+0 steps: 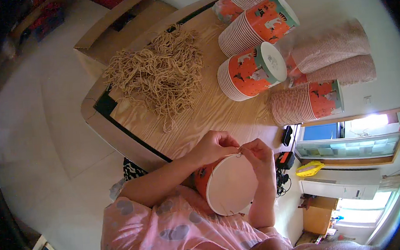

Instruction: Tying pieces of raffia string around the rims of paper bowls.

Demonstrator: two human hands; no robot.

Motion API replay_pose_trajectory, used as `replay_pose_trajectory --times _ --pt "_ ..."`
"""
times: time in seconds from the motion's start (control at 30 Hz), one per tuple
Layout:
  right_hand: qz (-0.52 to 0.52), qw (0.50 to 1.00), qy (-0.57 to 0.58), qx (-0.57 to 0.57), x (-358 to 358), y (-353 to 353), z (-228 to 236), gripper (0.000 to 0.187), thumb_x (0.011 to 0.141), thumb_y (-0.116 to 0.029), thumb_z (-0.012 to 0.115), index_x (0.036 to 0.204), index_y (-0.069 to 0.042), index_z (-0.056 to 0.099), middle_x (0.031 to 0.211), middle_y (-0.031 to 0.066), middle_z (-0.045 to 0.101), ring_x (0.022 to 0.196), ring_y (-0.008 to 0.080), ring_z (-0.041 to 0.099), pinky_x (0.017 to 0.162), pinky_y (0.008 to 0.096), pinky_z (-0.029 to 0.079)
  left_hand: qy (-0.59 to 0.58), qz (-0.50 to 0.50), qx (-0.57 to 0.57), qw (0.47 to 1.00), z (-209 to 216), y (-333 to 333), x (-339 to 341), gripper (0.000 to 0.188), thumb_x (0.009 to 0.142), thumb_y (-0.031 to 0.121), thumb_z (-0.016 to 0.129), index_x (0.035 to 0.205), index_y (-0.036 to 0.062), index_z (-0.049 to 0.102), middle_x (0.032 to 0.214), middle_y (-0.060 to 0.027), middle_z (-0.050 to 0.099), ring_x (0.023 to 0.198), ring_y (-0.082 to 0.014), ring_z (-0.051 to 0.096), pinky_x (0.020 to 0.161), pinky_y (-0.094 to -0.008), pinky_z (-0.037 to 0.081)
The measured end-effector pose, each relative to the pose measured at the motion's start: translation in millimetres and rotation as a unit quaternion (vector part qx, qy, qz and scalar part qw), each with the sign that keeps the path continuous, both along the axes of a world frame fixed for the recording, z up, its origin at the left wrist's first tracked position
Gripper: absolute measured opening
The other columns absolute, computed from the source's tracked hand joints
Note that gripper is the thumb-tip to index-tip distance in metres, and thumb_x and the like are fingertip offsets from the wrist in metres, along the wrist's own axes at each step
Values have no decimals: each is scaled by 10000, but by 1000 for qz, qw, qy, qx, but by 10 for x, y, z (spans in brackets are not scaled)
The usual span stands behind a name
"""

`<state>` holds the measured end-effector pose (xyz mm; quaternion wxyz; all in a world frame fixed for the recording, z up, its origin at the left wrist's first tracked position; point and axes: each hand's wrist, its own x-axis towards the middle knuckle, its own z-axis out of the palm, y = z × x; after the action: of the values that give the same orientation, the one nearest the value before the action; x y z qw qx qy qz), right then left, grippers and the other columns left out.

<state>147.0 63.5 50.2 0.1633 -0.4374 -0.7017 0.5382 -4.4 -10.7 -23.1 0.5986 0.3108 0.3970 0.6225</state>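
Observation:
A paper bucket (pixel 233 185) with an orange-red printed outside and a white inside rests against my lap, its open mouth facing up toward me. At the far side of its rim, my left hand (pixel 217 146) and my right hand (pixel 259 156) meet with fingertips pinched close together. A thin strand of twine (pixel 229 157) shows at the rim just below the fingers, and both hands appear to grip it. The exact hold is partly hidden by the fingers. Short twine ends (pixel 230 212) also show at the rim's near side.
A tangled heap of tan twine (pixel 160 72) covers the left part of the wooden table (pixel 204 120). Stacks of printed paper buckets (pixel 251 71) stand at the back right, beside plastic-wrapped stacks (pixel 332 48). An open cardboard box (pixel 94 44) sits beyond the table.

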Motion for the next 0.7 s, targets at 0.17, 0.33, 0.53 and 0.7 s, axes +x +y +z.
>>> replay_pose_trajectory --times 0.17,0.33,0.53,0.7 --pt "8 1000 -1 0 27 32 -52 43 782 30 624 810 0 610 792 41 628 778 110 584 746 241 460 49 12 17 999 64 4 -17 184 751 144 701 853 0 649 777 -60 656 702 -101 602 663 -247 495" --pt "18 1000 -14 7 6 11 -14 28 791 10 627 814 5 613 785 37 627 769 109 583 741 240 460 68 7 14 998 61 30 -8 173 761 147 687 840 -3 656 761 -66 659 701 -104 605 669 -253 496" --pt "7 999 -29 21 -8 -1 11 34 807 -28 626 812 2 612 784 36 630 758 103 578 720 234 458 65 9 0 998 25 54 -2 141 772 126 665 828 -3 666 761 -63 662 695 -99 604 669 -248 495" --pt "2 1000 -27 11 -9 11 1 34 809 -30 622 811 1 608 785 36 630 756 100 576 716 231 457 4 10 -16 1000 -6 42 -7 135 785 114 648 841 -9 656 780 -58 659 708 -102 610 684 -239 498"
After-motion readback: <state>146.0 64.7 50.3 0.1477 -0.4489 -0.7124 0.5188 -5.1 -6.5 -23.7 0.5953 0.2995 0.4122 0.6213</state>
